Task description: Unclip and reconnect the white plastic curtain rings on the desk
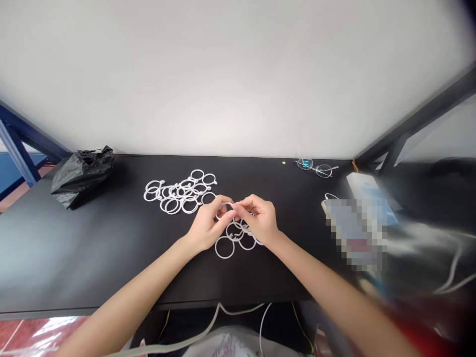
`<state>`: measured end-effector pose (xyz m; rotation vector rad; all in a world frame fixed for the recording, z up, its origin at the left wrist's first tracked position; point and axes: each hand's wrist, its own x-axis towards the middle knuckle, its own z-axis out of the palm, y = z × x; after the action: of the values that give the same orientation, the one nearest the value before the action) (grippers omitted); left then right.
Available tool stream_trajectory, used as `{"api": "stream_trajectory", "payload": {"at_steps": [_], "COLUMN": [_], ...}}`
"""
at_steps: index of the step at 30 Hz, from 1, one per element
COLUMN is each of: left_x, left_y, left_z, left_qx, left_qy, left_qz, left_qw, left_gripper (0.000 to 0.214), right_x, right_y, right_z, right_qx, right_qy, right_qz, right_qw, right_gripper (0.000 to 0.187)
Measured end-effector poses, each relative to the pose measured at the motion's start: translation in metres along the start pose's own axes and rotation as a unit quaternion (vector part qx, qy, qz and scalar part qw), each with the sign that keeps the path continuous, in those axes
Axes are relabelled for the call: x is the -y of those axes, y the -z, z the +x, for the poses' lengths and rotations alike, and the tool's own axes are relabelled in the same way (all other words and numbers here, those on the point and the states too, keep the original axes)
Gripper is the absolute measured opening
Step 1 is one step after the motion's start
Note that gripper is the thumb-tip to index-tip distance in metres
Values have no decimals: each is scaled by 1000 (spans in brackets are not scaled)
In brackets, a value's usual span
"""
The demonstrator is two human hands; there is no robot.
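Black bag (82, 174), contents hidden, white ring (225, 203) held

We've got a decent lane of black tabletop (128, 193) between the plastic bag (82, 173) and the ring pile (180, 191). Loose rings (235, 239) clutter the spot under our right hand (260, 218), though. Over right, glasses (315, 169) and a white box (361, 184) block us, and the wall (238, 74) stops everything behind.

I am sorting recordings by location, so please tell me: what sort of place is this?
Probably an indoor workspace, at home or in a small workshop; I cannot tell which. A black table stands against a pale wall, and white rings and eyeglasses lie on the table.
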<state>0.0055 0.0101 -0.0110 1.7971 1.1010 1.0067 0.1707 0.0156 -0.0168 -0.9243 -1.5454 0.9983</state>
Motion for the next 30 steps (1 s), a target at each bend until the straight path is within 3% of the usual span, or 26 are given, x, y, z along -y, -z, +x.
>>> {"api": "stream_trajectory", "payload": {"at_steps": [5, 10, 23, 27, 30], "left_x": [-1, 9, 6, 1, 6], "left_y": [-1, -3, -2, 12, 29], "left_z": [-1, -2, -3, 3, 11], "left_qx": [0, -6, 16, 22, -56], "left_qy": [23, 49, 31, -17, -85], "left_qz": [-3, -68, -84, 27, 203], "left_qw": [1000, 996, 996, 999, 974], "left_gripper": [40, 46, 45, 40, 35], "right_x": [1, 1, 2, 3, 4], "right_y": [4, 9, 5, 9, 17], "right_z": [0, 2, 1, 2, 6], "right_qx": [36, 99, 130, 105, 69], "right_qy": [36, 94, 95, 75, 59], "right_qz": [-72, -197, -151, -155, -175], "right_qw": [996, 971, 975, 979, 980], "right_gripper": [30, 37, 32, 32, 27]}}
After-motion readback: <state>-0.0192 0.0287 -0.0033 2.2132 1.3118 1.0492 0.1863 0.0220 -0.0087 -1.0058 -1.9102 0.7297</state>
